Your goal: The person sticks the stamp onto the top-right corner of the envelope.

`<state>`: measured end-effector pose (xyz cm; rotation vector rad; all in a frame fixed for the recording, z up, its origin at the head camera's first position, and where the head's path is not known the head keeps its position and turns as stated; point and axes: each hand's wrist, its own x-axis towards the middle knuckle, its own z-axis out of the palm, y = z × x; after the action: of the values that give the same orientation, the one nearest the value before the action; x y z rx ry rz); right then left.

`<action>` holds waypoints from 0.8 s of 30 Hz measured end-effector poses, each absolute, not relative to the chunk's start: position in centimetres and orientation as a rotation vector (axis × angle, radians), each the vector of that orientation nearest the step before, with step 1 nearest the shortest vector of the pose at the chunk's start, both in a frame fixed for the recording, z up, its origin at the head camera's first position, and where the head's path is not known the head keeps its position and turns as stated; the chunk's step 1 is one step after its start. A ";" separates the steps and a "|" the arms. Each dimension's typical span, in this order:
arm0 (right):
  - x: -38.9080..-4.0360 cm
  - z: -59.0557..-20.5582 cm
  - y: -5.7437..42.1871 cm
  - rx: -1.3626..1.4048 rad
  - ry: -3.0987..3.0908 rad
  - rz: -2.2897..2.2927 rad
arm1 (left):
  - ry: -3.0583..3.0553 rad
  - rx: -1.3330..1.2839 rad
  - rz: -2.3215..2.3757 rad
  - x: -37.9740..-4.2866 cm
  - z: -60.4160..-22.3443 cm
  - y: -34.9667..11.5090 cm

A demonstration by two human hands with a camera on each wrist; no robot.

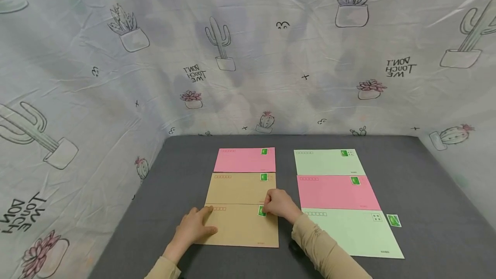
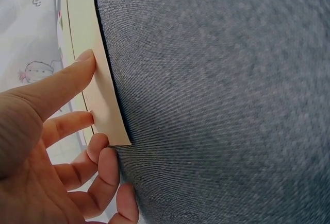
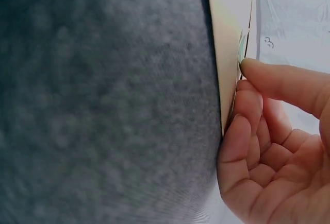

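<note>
The nearest tan envelope (image 1: 240,229) lies flat in the left column. My right hand (image 1: 280,203) pinches a green stamp (image 1: 261,211) by its right edge, at that envelope's upper right corner. In the right wrist view, the thumb and index of my right hand (image 3: 281,141) meet at the stamp's edge; the other fingers are curled. My left hand (image 1: 193,225) rests at the envelope's left side with fingers spread. The left wrist view shows the thumb of my left hand (image 2: 51,131) on the tan envelope (image 2: 105,98), the other fingers around its left edge.
Behind lie another tan envelope (image 1: 236,190) and a pink envelope (image 1: 244,160), both stamped. The right column has a stamped green envelope (image 1: 325,165), a stamped pink envelope (image 1: 333,193) and a near green envelope (image 1: 348,236) without a green stamp. A loose stamp (image 1: 393,220) lies beside it.
</note>
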<state>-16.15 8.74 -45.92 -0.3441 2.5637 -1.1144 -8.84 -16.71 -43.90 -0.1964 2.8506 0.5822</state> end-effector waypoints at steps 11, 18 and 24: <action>-15.4 -45.9 8.2 -0.423 2.667 -1.025 | 2.852 -0.200 0.584 -8.8 -44.0 -16.7; -15.3 -45.9 8.1 -0.407 2.646 -1.054 | 2.872 -0.165 0.585 -8.7 -44.0 -16.9; -15.1 -45.8 8.2 -0.426 2.640 -1.045 | 2.920 -0.066 0.541 -8.6 -43.9 -17.0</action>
<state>-15.08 8.23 -45.83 -0.4263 2.6403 -1.0454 -8.60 -16.97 -43.88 -0.0660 2.9202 0.5415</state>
